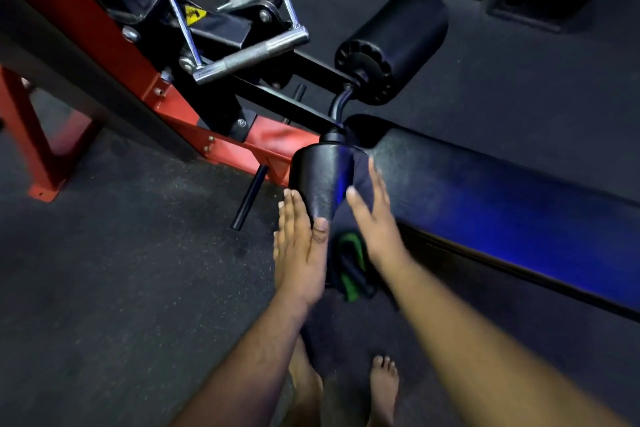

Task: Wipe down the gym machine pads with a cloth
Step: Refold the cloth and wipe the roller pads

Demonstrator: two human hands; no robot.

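Your left hand (298,253) lies flat, fingers straight, against the near roller pad (320,180); your right hand (372,215), fingers straight too, presses the dark green-edged cloth (348,263) onto its other side

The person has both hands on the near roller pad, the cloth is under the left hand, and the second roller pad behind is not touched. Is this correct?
Not quite. In the head view the cloth is under the right hand, not the left hand. Both hands are on the near roller pad, and the second roller pad is untouched.
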